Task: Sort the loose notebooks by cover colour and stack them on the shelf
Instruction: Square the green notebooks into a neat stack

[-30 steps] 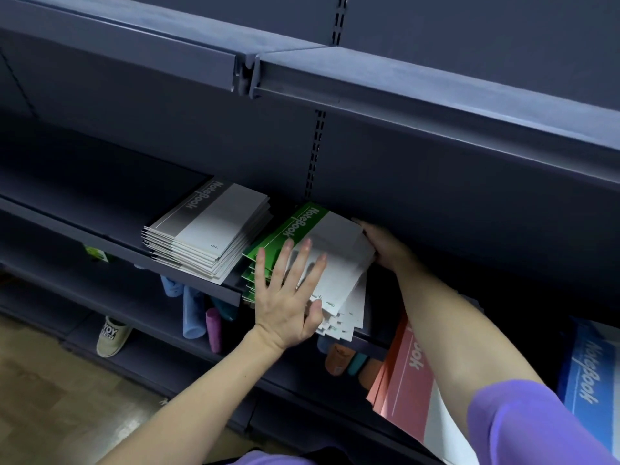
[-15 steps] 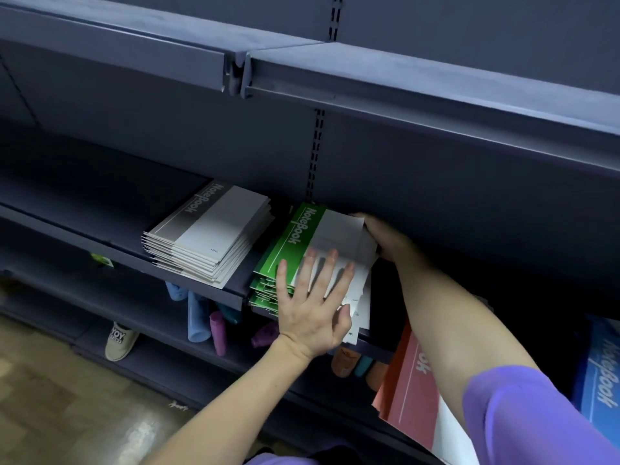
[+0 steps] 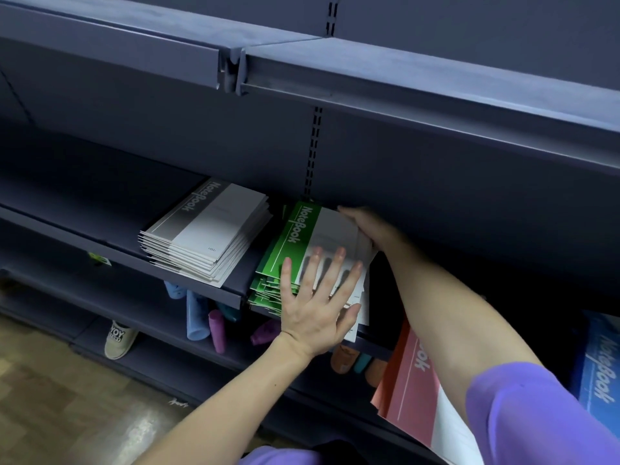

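Observation:
A stack of green-and-white notebooks (image 3: 295, 239) lies on the dark shelf (image 3: 235, 286), its front edges overhanging and uneven. My left hand (image 3: 318, 307) lies flat with spread fingers against the front of that stack. My right hand (image 3: 365, 226) reaches in from the right and rests along the stack's far right edge, fingers straight. A neater pile of grey-and-white notebooks (image 3: 208, 233) sits to the left on the same shelf. Red notebooks (image 3: 412, 380) lean lower right, and blue ones (image 3: 600, 367) show at the right edge.
The shelf above (image 3: 402, 75) overhangs the work area. On the shelf below lie several coloured tubes (image 3: 201, 317) and orange ones (image 3: 345, 359). A beige shoe (image 3: 119, 340) sits on the bottom shelf at left. Wooden floor (image 3: 50, 404) at lower left.
The green stack has slid back and rightward into the shelf. My left hand has followed it, pressing on its front; my right hand stays at its right edge.

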